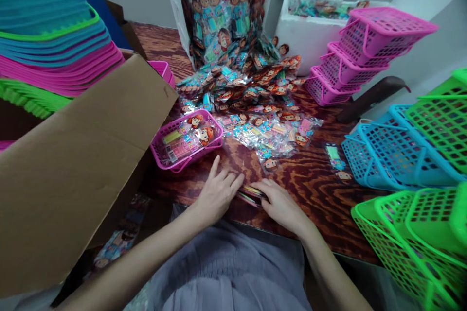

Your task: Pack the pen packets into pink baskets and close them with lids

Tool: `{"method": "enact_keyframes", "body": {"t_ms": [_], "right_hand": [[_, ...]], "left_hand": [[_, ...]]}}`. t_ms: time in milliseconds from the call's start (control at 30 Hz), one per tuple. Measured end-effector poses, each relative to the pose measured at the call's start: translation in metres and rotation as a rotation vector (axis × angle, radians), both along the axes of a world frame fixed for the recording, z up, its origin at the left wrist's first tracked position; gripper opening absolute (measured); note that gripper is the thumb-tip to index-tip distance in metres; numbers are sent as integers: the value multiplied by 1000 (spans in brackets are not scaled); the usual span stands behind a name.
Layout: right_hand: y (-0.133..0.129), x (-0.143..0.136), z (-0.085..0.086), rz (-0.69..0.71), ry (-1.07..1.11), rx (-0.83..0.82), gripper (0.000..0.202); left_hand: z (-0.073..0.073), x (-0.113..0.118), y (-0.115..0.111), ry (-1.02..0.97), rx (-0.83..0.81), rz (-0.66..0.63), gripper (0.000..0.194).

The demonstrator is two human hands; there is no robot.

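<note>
Close to the table's front edge, a few small clear packets point(251, 195) stand on edge between my two hands. My right hand point(282, 205) is closed on their right end, with the thumb hidden. At their left end, my left hand point(218, 193) has its fingers curled against them, while one finger points forward. Just beyond my left hand sits a pink basket point(159, 155). It contains several packets point(186, 143) with doll-head cards and yellow and pink pieces. A loose heap of similar packets point(270, 136) lies ahead of my hands.
An open cardboard box point(83, 146) and stacked coloured baskets point(54, 39) crowd the left. A white foam box point(182, 14) spills packets at the back. Filled pink baskets point(365, 53), blue baskets point(379, 155) and green baskets point(397, 238) line the right. One packet point(336, 161) lies alone.
</note>
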State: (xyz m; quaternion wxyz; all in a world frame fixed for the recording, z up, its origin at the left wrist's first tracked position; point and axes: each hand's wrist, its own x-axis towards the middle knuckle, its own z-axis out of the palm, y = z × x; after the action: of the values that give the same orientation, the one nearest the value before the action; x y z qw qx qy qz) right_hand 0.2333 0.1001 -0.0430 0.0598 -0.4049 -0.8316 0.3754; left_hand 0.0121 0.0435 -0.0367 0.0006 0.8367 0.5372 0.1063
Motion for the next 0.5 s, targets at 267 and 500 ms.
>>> {"method": "enact_keyframes", "body": {"t_ms": [267, 500], "right_hand": [[-19, -22, -24, -642, 654, -261, 53], [-13, -67, -31, -862, 703, -224, 55]], "left_hand": [[4, 2, 15, 4, -280, -19, 15], [3, 1, 11, 12, -220, -22, 39]]}}
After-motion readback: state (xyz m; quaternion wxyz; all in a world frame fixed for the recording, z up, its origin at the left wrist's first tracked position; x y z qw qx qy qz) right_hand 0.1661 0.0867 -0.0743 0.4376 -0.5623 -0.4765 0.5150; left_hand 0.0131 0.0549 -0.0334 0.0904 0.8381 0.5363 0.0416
